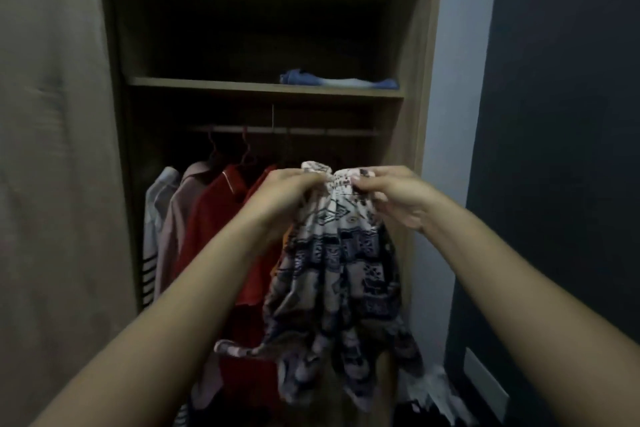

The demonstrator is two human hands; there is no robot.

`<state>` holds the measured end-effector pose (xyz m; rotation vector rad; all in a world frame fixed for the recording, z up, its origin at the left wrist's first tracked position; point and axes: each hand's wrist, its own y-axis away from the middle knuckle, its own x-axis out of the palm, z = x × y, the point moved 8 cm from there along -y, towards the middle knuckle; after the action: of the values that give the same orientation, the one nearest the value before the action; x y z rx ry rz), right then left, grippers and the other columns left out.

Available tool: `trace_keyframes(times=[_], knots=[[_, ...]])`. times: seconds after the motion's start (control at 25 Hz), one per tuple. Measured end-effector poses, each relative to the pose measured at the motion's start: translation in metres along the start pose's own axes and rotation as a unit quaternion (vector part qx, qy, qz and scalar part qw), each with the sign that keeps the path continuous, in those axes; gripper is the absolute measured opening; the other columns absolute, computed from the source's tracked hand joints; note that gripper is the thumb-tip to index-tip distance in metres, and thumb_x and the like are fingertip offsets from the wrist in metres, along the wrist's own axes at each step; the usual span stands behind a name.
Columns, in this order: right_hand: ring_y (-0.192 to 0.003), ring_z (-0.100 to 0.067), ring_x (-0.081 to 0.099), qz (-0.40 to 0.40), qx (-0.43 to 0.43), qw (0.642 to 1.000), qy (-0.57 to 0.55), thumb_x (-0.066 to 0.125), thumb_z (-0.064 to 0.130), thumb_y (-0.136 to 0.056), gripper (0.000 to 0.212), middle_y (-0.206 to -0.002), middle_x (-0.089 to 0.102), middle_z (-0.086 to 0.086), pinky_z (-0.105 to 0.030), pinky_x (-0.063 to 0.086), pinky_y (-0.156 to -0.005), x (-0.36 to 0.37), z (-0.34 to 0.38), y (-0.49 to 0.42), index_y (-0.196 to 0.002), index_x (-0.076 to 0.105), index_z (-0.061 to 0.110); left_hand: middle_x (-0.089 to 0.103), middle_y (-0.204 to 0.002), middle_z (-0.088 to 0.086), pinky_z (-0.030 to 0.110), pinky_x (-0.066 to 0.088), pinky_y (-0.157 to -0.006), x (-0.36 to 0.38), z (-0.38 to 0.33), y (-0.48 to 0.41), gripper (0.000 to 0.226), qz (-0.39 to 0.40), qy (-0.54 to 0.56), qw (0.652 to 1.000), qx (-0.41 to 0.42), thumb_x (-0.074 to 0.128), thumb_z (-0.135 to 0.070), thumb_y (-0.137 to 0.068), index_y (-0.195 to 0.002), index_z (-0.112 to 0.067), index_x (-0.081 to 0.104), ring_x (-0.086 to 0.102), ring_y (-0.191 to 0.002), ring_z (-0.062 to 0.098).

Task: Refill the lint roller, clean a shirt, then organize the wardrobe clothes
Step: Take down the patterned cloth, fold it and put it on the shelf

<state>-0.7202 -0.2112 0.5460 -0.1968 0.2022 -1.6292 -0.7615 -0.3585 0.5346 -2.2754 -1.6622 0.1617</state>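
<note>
A white garment with a dark blue pattern point(343, 274) hangs down in front of the open wardrobe point(266, 87). My left hand point(284, 196) and my right hand point(394, 196) both pinch its gathered top edge, close together, at the height of the hanging clothes. Behind it, a red shirt point(214, 218), a pale pink shirt point(176, 215) and a white striped shirt point(154, 218) hang on hangers from the rail point(311, 131). The lint roller is not in view.
A folded blue garment point(337, 80) lies on the shelf above the rail. The wardrobe door point(55, 149) stands open at the left. A dark wall point(561, 114) is at the right, with crumpled light fabric point(436, 392) on the floor below.
</note>
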Motion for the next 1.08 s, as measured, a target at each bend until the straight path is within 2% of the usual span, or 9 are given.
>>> trace_keyframes(times=[0.12, 0.24, 0.44, 0.52, 0.64, 0.72, 0.84, 0.96, 1.08], knots=[[-0.057, -0.004, 0.064, -0.013, -0.021, 1.0, 0.015, 0.058, -0.004, -0.085, 0.029, -0.076, 0.068, -0.003, -0.013, 0.051, -0.052, 0.007, 0.0, 0.0, -0.114, 0.058, 0.0, 0.073, -0.1, 0.016, 0.037, 0.055, -0.087, 0.015, -0.003, 0.007, 0.019, 0.034, -0.053, 0.996, 0.059, 0.061, -0.011, -0.088, -0.102, -0.003, 0.071, 0.07, -0.095, 0.025], [-0.061, -0.005, 0.067, -0.009, -0.029, 1.0, 0.003, 0.055, -0.004, -0.087, 0.034, -0.085, 0.066, -0.007, -0.014, 0.052, -0.056, 0.008, -0.006, 0.005, -0.121, 0.053, -0.001, 0.073, -0.106, 0.007, 0.035, 0.051, -0.095, 0.018, 0.003, 0.01, 0.024, 0.078, -0.109, 0.986, 0.1, 0.056, -0.017, -0.093, -0.112, -0.011, 0.07, 0.068, -0.103, 0.017], [-0.07, -0.002, 0.069, 0.039, -0.051, 0.997, -0.044, 0.045, 0.002, -0.094, 0.03, -0.087, 0.07, -0.002, -0.012, 0.052, -0.06, 0.011, -0.006, 0.008, -0.123, 0.052, -0.002, 0.074, -0.102, 0.006, 0.049, 0.051, -0.095, 0.008, 0.008, 0.011, 0.03, 0.038, -0.105, 0.986, 0.12, 0.063, -0.04, -0.085, -0.108, -0.023, 0.071, 0.069, -0.101, 0.024], [-0.081, -0.005, 0.067, 0.059, -0.068, 0.996, -0.023, 0.043, 0.002, -0.095, 0.031, -0.1, 0.067, -0.005, -0.014, 0.054, -0.07, 0.012, -0.006, 0.008, -0.124, 0.053, 0.005, 0.073, -0.104, 0.002, 0.043, 0.054, -0.093, 0.006, 0.009, 0.014, 0.037, 0.015, -0.084, 0.989, 0.124, 0.071, -0.037, -0.081, -0.113, -0.02, 0.067, 0.07, -0.098, 0.018], [-0.094, -0.013, 0.063, 0.027, -0.145, 0.982, 0.117, 0.058, 0.015, -0.089, 0.026, -0.114, 0.064, -0.008, -0.03, 0.053, -0.088, 0.005, -0.003, 0.004, -0.115, 0.059, 0.016, 0.069, -0.108, 0.003, 0.032, 0.057, -0.082, 0.01, 0.012, 0.019, 0.046, 0.013, -0.06, 0.989, 0.137, 0.076, -0.021, -0.078, -0.119, -0.014, 0.056, 0.07, -0.094, 0.018], [-0.087, -0.01, 0.059, -0.052, -0.197, 0.942, 0.265, 0.064, 0.036, -0.083, 0.031, -0.111, 0.06, -0.003, -0.035, 0.051, -0.086, -0.002, 0.004, 0.004, -0.111, 0.058, 0.022, 0.07, -0.099, 0.003, 0.026, 0.057, -0.074, 0.014, 0.015, 0.02, 0.037, 0.033, -0.037, 0.988, 0.149, 0.07, -0.012, -0.083, -0.117, -0.009, 0.055, 0.069, -0.087, 0.016], [-0.102, -0.01, 0.05, -0.096, -0.279, 0.791, 0.537, 0.037, 0.072, -0.078, 0.063, -0.113, 0.054, 0.007, -0.034, 0.036, -0.09, -0.001, 0.017, 0.007, -0.119, 0.051, 0.026, 0.07, -0.083, 0.0, 0.022, 0.056, -0.067, 0.021, 0.017, 0.024, 0.026, 0.073, 0.001, 0.987, 0.14, 0.058, -0.007, -0.091, -0.117, -0.006, 0.054, 0.068, -0.075, 0.01], [-0.081, -0.014, 0.057, 0.014, -0.287, 0.784, 0.55, 0.018, 0.083, -0.073, 0.067, -0.084, 0.057, 0.01, -0.034, 0.042, -0.071, 0.007, 0.011, 0.005, -0.096, 0.05, 0.028, 0.068, -0.092, 0.007, 0.027, 0.056, -0.071, 0.021, 0.016, 0.028, 0.028, 0.07, 0.006, 0.985, 0.158, 0.06, -0.006, -0.09, -0.111, -0.011, 0.042, 0.068, -0.077, 0.013], [-0.087, -0.028, 0.061, -0.01, -0.309, 0.712, 0.631, 0.03, 0.068, -0.084, 0.053, -0.088, 0.063, -0.004, -0.032, 0.034, -0.063, 0.013, 0.025, -0.006, -0.093, 0.048, 0.02, 0.058, -0.097, 0.006, 0.034, 0.053, -0.076, 0.009, 0.026, 0.034, 0.033, 0.068, -0.032, 0.978, 0.194, 0.068, -0.015, -0.085, -0.095, -0.023, 0.038, 0.062, -0.082, 0.016]])
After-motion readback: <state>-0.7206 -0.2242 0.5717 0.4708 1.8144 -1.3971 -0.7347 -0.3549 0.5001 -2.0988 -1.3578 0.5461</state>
